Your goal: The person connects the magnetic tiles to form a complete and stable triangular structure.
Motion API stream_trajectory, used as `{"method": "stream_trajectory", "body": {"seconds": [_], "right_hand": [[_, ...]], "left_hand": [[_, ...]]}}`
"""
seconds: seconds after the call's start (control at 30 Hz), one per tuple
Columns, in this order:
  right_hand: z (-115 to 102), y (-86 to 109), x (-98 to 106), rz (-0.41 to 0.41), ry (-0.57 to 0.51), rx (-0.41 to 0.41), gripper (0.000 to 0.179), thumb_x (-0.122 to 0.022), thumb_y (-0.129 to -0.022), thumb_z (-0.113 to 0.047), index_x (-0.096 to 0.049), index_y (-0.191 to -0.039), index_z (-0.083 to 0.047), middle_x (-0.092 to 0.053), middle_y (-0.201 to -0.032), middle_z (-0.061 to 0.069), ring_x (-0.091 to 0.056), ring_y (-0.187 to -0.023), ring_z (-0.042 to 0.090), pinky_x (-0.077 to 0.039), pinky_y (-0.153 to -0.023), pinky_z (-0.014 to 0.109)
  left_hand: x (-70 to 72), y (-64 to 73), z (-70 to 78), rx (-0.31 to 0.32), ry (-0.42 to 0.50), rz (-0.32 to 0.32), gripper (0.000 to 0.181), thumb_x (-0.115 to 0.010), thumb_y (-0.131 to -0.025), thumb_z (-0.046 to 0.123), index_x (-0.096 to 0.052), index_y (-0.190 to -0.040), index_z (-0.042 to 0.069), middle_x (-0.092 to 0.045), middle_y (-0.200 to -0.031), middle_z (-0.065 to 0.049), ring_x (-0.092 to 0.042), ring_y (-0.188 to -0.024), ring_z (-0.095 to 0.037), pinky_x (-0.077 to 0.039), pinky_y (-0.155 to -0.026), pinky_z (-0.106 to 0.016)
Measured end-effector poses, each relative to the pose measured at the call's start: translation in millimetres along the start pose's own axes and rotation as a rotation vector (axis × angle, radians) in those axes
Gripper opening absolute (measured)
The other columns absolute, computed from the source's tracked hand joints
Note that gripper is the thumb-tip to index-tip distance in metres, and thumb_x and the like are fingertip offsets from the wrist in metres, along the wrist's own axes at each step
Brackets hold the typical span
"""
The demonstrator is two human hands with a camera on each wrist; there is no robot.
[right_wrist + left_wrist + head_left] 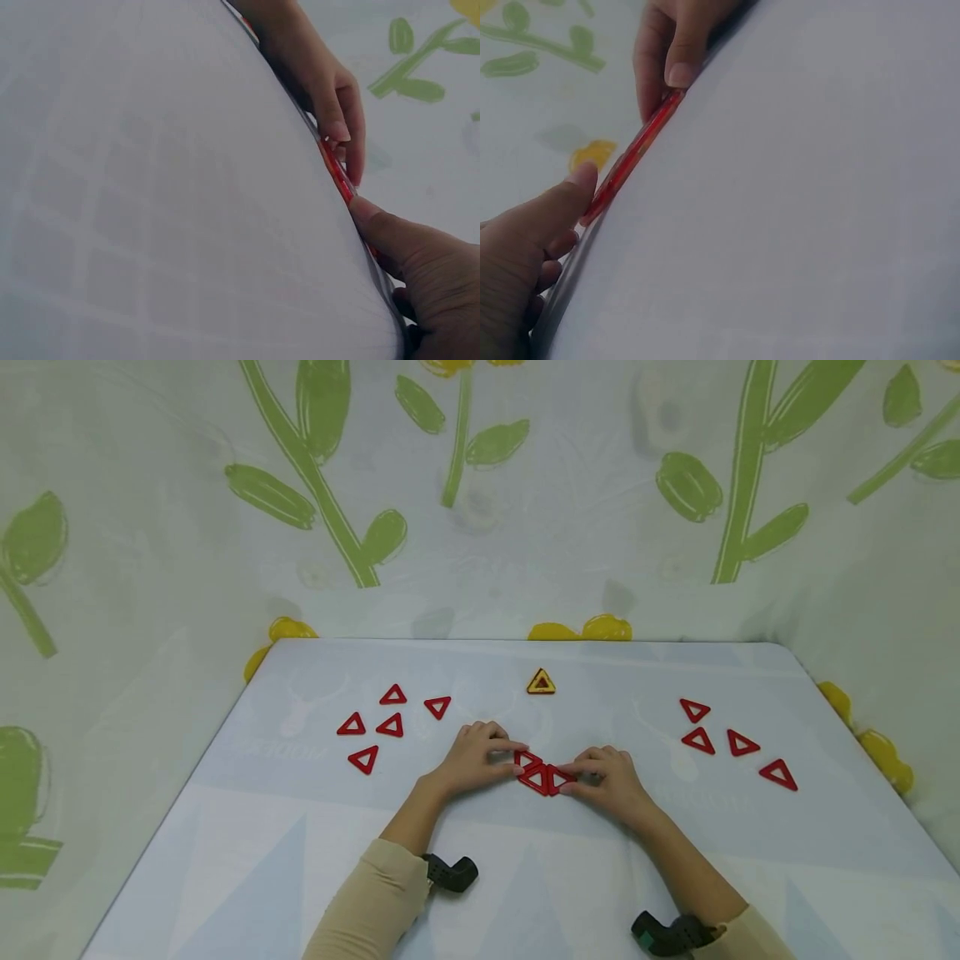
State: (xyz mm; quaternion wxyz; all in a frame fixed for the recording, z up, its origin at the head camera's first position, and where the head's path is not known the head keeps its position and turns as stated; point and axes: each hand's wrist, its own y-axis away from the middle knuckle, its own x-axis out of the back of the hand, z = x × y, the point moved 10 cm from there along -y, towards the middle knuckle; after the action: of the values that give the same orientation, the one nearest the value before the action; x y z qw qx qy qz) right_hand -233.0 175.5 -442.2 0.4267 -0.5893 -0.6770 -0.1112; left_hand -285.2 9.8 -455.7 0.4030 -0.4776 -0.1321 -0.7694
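Three red triangular tiles with open middles lie edge to edge on the table, between the two hands in the head view. My left hand (474,758) pinches the left tile (531,755) between thumb and forefinger. On the other side, the right hand (611,783) pinches the right tile (551,781) the same way. The middle tile (537,787) touches both. Both wrist views show the tiles nearly edge-on, as a thin red strip (630,161) between the fingertips; in the right wrist view the thumb partly covers that red strip (337,171).
Several loose red triangles (390,725) lie on the left of the table (525,877), and several more red triangles (699,742) on the right. A yellow triangular piece (541,689) with a dark centre sits near the back edge. Behind hangs a leaf-patterned cloth (562,543).
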Motion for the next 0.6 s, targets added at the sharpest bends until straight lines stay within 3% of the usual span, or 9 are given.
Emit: {"method": "stream_trajectory", "body": {"seconds": [0.27, 0.5, 0.6], "right_hand": [[1, 0.0, -2, -0.019, -0.003, -0.024, 0.028, -0.082, -0.071, -0.020, -0.076, -0.098, -0.016, -0.064, -0.086, -0.006, -0.052, -0.085, 0.011, -0.032, -0.074, 0.036], [-1, 1.0, 0, -0.002, -0.011, -0.002, 0.028, -0.082, -0.070, -0.018, -0.076, -0.097, -0.015, -0.064, -0.085, -0.005, -0.052, -0.084, 0.011, -0.032, -0.074, 0.035], [-2, 0.6, 1, -0.003, -0.008, -0.002, 0.027, -0.082, -0.070, -0.018, -0.076, -0.097, -0.014, -0.064, -0.086, -0.005, -0.052, -0.084, 0.010, -0.032, -0.074, 0.035]], "left_hand": [[14.2, 9.5, -11.7, 0.044, 0.103, 0.121, 0.044, -0.075, -0.079, 0.033, -0.067, -0.120, 0.019, -0.056, -0.105, 0.003, -0.046, -0.098, -0.013, -0.037, -0.086, -0.034], [48.6, 24.0, -30.6, 0.140, 0.129, 0.295, 0.049, -0.078, -0.077, 0.030, -0.066, -0.122, 0.016, -0.054, -0.107, -0.005, -0.046, -0.101, -0.022, -0.031, -0.086, -0.042], [62.9, 27.1, -42.9, 0.205, 0.110, 0.335, 0.053, -0.078, -0.077, 0.031, -0.063, -0.126, 0.016, -0.052, -0.112, -0.007, -0.043, -0.105, -0.025, -0.027, -0.087, -0.044]]}}
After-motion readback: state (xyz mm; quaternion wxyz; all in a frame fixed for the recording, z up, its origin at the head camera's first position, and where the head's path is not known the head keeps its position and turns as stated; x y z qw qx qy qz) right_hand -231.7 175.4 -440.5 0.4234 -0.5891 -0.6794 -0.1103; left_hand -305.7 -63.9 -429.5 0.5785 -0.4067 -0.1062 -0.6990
